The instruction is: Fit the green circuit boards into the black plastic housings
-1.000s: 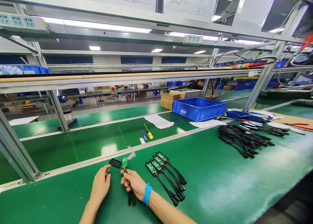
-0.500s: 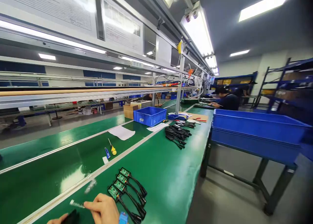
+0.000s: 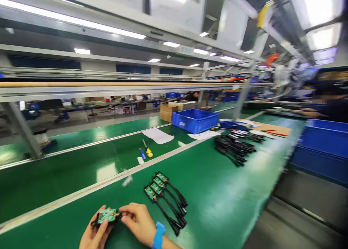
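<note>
My left hand (image 3: 94, 231) is wrapped round a green circuit board in a black case (image 3: 107, 215), with its thumb on the board's near edge. At the right end of that case, my right hand (image 3: 140, 221), with a blue band at the wrist, pinches a black cable (image 3: 119, 215); the fingers partly hide it. To the right lies a row of several similar circuit boards in black cases (image 3: 154, 188), side by side on the green bench, their black cables (image 3: 172, 220) pointing towards the lower right.
A crumpled clear plastic piece (image 3: 127, 181), a yellow-handled screwdriver (image 3: 148, 151) and a blue cutter (image 3: 143, 154) lie beyond my hands. A pile of black cables (image 3: 233, 147), a blue bin (image 3: 194, 121) and white paper (image 3: 158, 135) are further off. Blue crates (image 3: 323, 140) stand at right.
The view has swung left. My left hand has raised the cased board into sight. My right hand has come to its cable; the small pale strip it pinched before no longer shows.
</note>
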Demonstrator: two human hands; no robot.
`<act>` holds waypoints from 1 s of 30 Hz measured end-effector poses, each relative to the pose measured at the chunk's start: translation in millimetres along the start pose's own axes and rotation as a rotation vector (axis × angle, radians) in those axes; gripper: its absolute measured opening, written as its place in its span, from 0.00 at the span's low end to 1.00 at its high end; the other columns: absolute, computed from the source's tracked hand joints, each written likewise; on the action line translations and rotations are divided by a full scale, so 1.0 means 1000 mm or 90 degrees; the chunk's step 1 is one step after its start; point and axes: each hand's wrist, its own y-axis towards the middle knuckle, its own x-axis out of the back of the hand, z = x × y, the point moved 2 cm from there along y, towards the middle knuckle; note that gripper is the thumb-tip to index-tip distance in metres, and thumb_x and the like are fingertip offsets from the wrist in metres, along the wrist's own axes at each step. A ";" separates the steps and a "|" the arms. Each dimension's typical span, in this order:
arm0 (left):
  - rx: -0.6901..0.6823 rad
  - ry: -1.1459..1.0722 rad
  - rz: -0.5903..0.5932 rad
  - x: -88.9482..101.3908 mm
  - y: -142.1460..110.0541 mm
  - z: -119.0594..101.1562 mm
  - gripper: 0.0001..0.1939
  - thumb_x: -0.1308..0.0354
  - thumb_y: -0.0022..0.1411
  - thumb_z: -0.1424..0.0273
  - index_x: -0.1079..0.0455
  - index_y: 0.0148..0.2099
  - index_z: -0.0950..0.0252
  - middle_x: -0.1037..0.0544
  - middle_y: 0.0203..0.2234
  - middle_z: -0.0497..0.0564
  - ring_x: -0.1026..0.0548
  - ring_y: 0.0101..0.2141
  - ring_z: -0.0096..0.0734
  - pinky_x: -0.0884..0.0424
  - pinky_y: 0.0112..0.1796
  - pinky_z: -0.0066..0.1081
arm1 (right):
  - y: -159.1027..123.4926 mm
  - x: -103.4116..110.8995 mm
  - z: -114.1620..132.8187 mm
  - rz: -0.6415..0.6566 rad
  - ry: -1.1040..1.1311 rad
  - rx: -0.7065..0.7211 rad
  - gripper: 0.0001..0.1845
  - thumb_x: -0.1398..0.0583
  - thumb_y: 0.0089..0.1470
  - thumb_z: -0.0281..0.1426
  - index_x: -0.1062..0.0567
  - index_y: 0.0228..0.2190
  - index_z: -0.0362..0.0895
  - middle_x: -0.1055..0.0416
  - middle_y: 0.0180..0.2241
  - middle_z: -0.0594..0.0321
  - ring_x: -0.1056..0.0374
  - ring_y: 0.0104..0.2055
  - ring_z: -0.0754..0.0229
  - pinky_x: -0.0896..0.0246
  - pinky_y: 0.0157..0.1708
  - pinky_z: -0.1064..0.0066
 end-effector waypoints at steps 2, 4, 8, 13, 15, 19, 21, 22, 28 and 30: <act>-0.017 -0.039 -0.012 -0.004 -0.009 -0.002 0.36 0.24 0.39 0.68 0.31 0.52 0.65 0.25 0.47 0.57 0.32 0.53 0.51 0.25 0.46 0.33 | -0.003 0.004 0.002 0.011 0.073 -0.050 0.13 0.40 0.48 0.30 0.20 0.37 0.45 0.24 0.31 0.59 0.33 0.30 0.61 0.41 0.27 0.73; -0.024 -0.060 -0.003 -0.006 -0.016 -0.001 0.32 0.25 0.42 0.69 0.30 0.51 0.65 0.25 0.48 0.57 0.30 0.52 0.49 0.26 0.47 0.33 | -0.005 0.005 0.002 0.029 0.131 -0.074 0.14 0.39 0.49 0.33 0.20 0.38 0.43 0.25 0.32 0.57 0.32 0.32 0.59 0.40 0.30 0.71; -0.024 -0.064 0.073 -0.010 -0.028 0.000 0.29 0.30 0.52 0.69 0.33 0.56 0.64 0.28 0.52 0.60 0.29 0.51 0.44 0.30 0.50 0.36 | -0.011 0.003 -0.002 0.089 0.170 -0.126 0.19 0.39 0.50 0.40 0.22 0.40 0.41 0.26 0.33 0.55 0.33 0.33 0.58 0.40 0.29 0.70; -0.016 -0.063 0.131 -0.016 -0.038 -0.001 0.28 0.36 0.59 0.68 0.39 0.60 0.62 0.31 0.54 0.60 0.30 0.51 0.42 0.33 0.52 0.40 | -0.017 0.001 -0.002 0.120 0.194 -0.167 0.18 0.37 0.48 0.40 0.25 0.37 0.40 0.28 0.33 0.56 0.34 0.32 0.59 0.39 0.29 0.71; -0.013 -0.065 0.132 -0.018 -0.039 0.002 0.28 0.36 0.59 0.66 0.38 0.59 0.63 0.30 0.53 0.61 0.30 0.51 0.44 0.33 0.51 0.41 | -0.019 0.000 -0.003 0.120 0.192 -0.176 0.15 0.36 0.46 0.38 0.27 0.34 0.41 0.28 0.31 0.57 0.34 0.32 0.60 0.39 0.31 0.71; -0.048 -0.045 0.070 -0.018 -0.038 0.012 0.22 0.35 0.57 0.61 0.33 0.49 0.68 0.26 0.46 0.62 0.28 0.47 0.46 0.31 0.48 0.41 | -0.023 -0.009 -0.010 0.151 0.160 -0.194 0.13 0.36 0.45 0.37 0.30 0.31 0.42 0.30 0.28 0.61 0.37 0.28 0.63 0.41 0.25 0.74; -0.070 -0.012 0.035 -0.017 -0.038 0.016 0.22 0.35 0.56 0.58 0.33 0.46 0.68 0.24 0.43 0.62 0.26 0.45 0.45 0.30 0.45 0.40 | -0.026 -0.014 -0.014 0.183 0.142 -0.219 0.15 0.37 0.45 0.39 0.32 0.31 0.42 0.32 0.25 0.63 0.38 0.25 0.64 0.44 0.19 0.76; -0.079 0.006 0.023 -0.016 -0.037 0.017 0.23 0.35 0.56 0.58 0.33 0.46 0.69 0.23 0.41 0.62 0.25 0.43 0.44 0.29 0.45 0.39 | -0.027 -0.017 -0.015 0.208 0.132 -0.234 0.16 0.37 0.46 0.41 0.32 0.31 0.42 0.32 0.24 0.64 0.38 0.23 0.64 0.47 0.17 0.77; -0.135 0.085 0.006 -0.015 -0.034 0.017 0.21 0.37 0.57 0.57 0.34 0.43 0.68 0.22 0.34 0.58 0.24 0.35 0.38 0.28 0.38 0.34 | -0.030 -0.020 -0.009 0.294 0.036 -0.191 0.25 0.47 0.57 0.47 0.27 0.23 0.40 0.30 0.19 0.61 0.43 0.18 0.67 0.53 0.19 0.75; -0.157 0.123 0.013 -0.014 -0.032 0.017 0.20 0.38 0.57 0.57 0.34 0.42 0.68 0.22 0.34 0.59 0.24 0.35 0.39 0.28 0.39 0.35 | -0.029 -0.018 -0.005 0.238 0.005 -0.154 0.24 0.45 0.56 0.46 0.28 0.20 0.40 0.32 0.17 0.63 0.44 0.19 0.67 0.54 0.21 0.74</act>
